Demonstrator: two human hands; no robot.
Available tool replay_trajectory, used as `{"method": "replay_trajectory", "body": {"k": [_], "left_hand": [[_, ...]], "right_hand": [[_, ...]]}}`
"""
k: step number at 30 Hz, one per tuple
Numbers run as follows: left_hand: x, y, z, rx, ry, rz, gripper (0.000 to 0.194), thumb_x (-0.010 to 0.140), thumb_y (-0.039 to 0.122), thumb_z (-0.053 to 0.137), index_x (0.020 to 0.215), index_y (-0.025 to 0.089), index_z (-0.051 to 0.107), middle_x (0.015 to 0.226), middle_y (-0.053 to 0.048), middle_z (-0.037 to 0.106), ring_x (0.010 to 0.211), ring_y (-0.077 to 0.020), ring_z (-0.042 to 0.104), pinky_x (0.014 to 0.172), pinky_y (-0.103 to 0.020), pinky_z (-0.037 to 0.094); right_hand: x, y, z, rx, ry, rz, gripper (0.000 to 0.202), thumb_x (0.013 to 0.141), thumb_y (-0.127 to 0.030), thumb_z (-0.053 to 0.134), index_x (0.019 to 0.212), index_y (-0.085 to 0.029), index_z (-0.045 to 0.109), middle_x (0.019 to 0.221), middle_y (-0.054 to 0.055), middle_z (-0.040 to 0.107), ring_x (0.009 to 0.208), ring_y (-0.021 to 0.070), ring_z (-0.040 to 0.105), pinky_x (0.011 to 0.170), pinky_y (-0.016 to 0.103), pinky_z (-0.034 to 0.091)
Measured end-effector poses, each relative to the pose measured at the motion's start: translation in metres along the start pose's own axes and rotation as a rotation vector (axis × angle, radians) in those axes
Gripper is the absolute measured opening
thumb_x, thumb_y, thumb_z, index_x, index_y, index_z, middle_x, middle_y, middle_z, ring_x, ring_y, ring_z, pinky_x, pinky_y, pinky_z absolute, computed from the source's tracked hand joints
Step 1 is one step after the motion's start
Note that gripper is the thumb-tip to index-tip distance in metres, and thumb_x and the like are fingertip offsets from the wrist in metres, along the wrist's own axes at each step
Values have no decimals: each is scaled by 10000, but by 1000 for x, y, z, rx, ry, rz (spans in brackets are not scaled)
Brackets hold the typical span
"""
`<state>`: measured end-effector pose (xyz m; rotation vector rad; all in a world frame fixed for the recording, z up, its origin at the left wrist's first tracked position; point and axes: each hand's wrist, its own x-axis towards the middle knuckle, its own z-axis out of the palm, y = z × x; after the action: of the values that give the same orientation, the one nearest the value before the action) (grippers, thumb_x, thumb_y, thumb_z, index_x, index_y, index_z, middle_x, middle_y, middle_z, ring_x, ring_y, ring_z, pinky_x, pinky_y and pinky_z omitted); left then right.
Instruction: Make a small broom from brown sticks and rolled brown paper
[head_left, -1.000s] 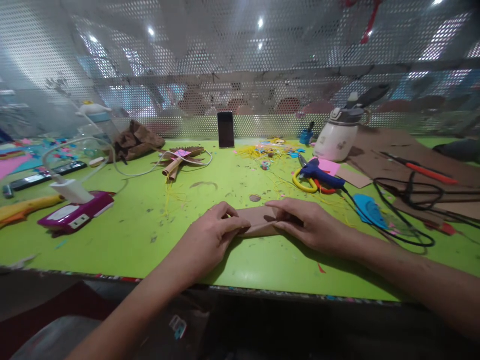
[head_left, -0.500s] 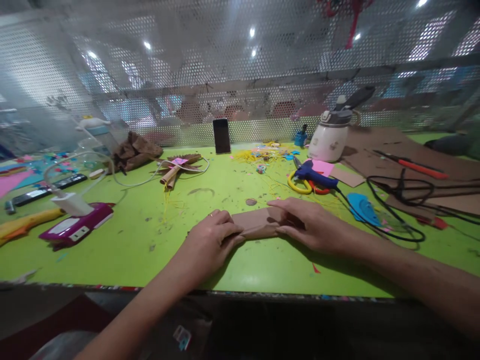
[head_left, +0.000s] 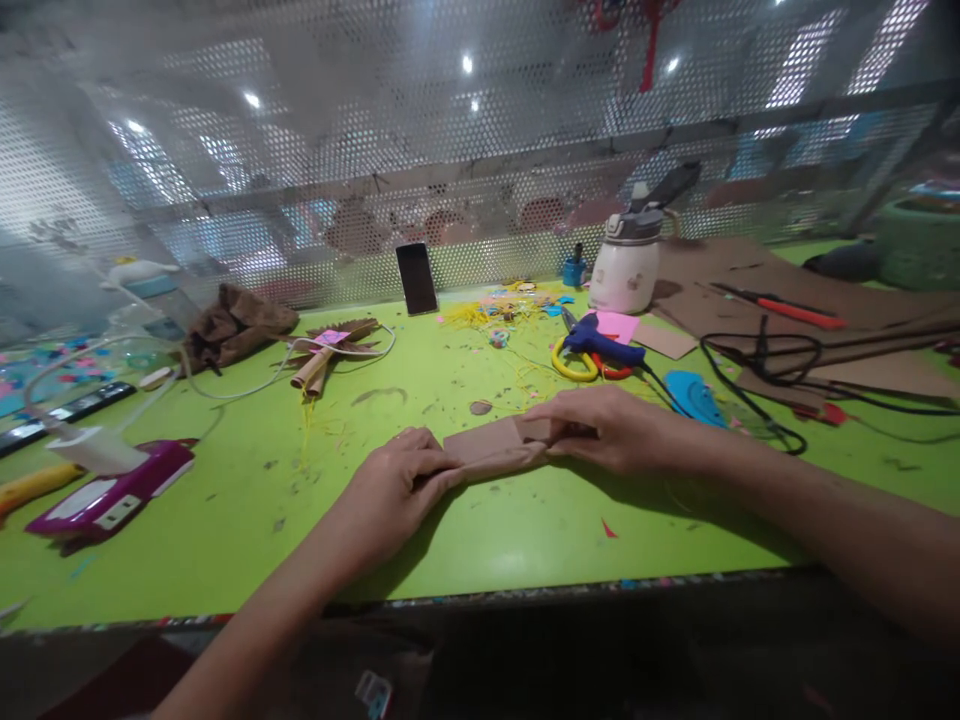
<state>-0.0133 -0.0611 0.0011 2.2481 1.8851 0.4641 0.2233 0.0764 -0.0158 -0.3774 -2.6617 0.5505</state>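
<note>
A strip of brown paper (head_left: 487, 447), its near edge curled over, lies between my two hands just above the green table (head_left: 480, 545). My left hand (head_left: 401, 485) pinches its left end, thumb and fingers closed together. At the other end, my right hand (head_left: 600, 432) grips the paper between thumb and fingers; the fingertips are partly hidden behind it. Beyond my right hand lie a blue glue gun (head_left: 611, 347) and scissors with a yellow handle (head_left: 576, 362). A small dark disc (head_left: 481, 407) rests just past the paper.
A purple power strip (head_left: 120, 490) with a white charger sits at left. Behind are a rolled-paper craft piece (head_left: 319, 365), a phone (head_left: 417, 279) propped upright and a white bottle (head_left: 624, 268). Black cable (head_left: 780, 365) and brown paper sheets (head_left: 720, 275) lie at right.
The view has swung to the right, so things appear shifted left. The brown paper's near edge looks more rolled over than before, with both hands still on its ends.
</note>
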Motion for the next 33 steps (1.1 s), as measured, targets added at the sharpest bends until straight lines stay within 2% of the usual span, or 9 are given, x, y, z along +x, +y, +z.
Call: {"method": "replay_trajectory", "body": {"k": [4,6,9,11,14,18,22,27,33], "left_hand": [[1,0,-2,-36,-2,-9,267,906,310,461,1031,232,684,807,-31,600,771,-151,560,684,-253,422],[2,0,-3,-38,-3,2,276,910,295,450,1070,249,671,794,-25,586,748,-144,554,663,-246,414],[2,-1,-3,-28,-28,35,276,914,283,437,998,232,695,778,-27,569,745,-143,545,651,-243,401],[3,-1,-3,-28,-43,40,272,913,278,436,936,207,697,770,-27,557,752,-145,539,662,-246,399],[3,0,-2,-15,-37,29,294,919,277,413,831,173,674,755,-28,535,752,-151,525,676,-260,399],[3,2,-1,13,-4,13,312,923,283,386,795,169,646,786,-40,546,780,-166,518,696,-278,404],[3,1,-1,43,-2,7,327,922,289,382,764,164,639,769,-45,554,773,-172,521,688,-285,405],[4,2,-1,123,39,-3,265,921,262,393,934,182,644,806,-52,590,787,-179,528,688,-293,407],[7,10,3,350,78,30,301,907,220,399,809,172,679,776,-81,572,796,-205,509,687,-317,406]], "right_hand": [[-1,7,-6,89,-31,53,353,857,-252,584,1203,-183,574,786,24,680,668,139,596,627,246,445],[0,4,-8,45,-18,44,343,854,-256,589,1184,-165,584,791,38,671,700,152,587,648,262,445],[2,-10,-4,-78,22,-58,271,863,-221,565,1121,-151,609,880,80,649,856,197,545,724,302,434],[4,-20,4,-121,25,-110,213,881,-212,531,1064,-152,621,901,91,634,878,208,519,739,320,426],[7,-25,19,-128,72,-97,185,896,-215,506,1017,-137,622,874,99,623,834,206,518,724,330,427],[11,-16,31,-27,178,-40,179,865,-184,556,1020,-125,623,855,90,628,796,186,544,700,306,432],[13,-10,31,-9,181,-33,145,866,-175,550,973,-151,644,830,75,636,764,176,556,679,292,428],[14,-12,30,-60,146,-47,182,900,-191,495,1019,-138,623,894,96,630,839,190,560,737,310,438],[14,-13,29,-157,172,24,206,889,-206,503,1048,-115,597,890,105,616,858,210,534,741,329,427]]}}
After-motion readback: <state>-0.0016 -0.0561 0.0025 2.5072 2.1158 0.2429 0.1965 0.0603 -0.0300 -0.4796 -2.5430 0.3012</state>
